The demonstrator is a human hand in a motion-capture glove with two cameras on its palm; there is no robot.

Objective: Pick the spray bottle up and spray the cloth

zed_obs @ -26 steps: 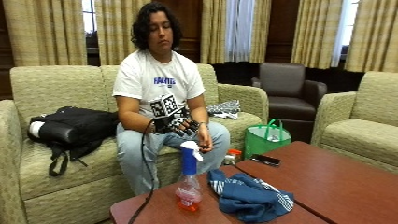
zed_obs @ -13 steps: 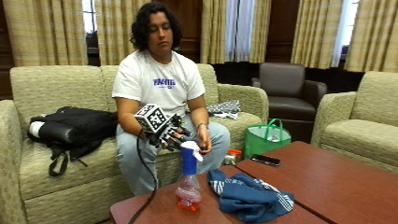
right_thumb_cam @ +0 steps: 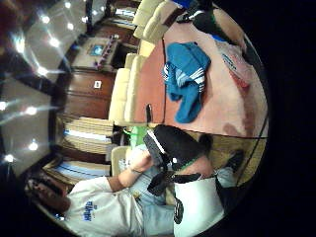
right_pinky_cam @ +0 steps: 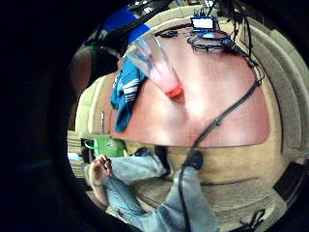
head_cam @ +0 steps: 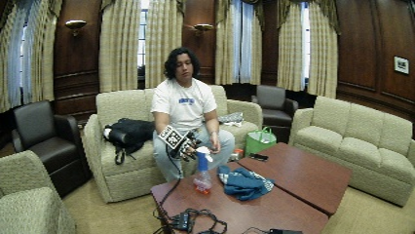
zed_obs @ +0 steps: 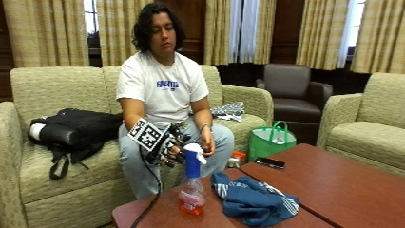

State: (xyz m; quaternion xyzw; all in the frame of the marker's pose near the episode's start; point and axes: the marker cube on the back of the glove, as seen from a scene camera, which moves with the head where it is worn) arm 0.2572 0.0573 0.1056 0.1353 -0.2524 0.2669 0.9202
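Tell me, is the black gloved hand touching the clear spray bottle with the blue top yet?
Cannot tell. In the outside view the right hand sits right beside the clear spray bottle's blue and white top, overlapping it, so neither gap nor contact shows plainly.

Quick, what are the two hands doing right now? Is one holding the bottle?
Gloved right hand: open, holding nothing, close beside the spray bottle.
Bare left hand: cannot tell, away from the bottle.

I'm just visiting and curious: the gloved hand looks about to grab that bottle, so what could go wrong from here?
The spray bottle stands tall and narrow near the table edge; a bump from the right hand could tip it. A phone lies near the blue cloth, so stray spray might wet it.
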